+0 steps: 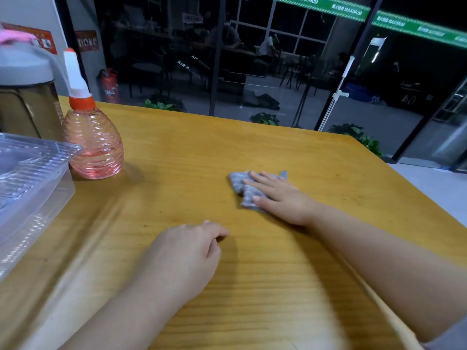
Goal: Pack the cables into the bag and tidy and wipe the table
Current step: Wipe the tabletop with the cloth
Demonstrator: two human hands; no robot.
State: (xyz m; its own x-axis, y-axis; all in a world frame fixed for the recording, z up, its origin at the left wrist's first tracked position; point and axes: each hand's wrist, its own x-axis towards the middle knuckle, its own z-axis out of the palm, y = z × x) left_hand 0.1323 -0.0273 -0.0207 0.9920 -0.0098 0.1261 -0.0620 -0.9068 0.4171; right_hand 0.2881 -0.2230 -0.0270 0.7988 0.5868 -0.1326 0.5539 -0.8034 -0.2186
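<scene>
Grey crumpled cloth under flat right hand fingers; left hand loosely curled, empty.

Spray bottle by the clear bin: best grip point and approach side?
Probably the orange collar and narrow neck of the spray bottle, just above the ribbed belly: the body is wide and rounded, the neck slim enough for the fingers to wrap. Come from its right, over bare table; the clear bin and a dark jug crowd its left. The left hand is nearest and holds nothing.

A crumpled grey cloth lies flat on the yellow wooden table, right of centre.
</scene>
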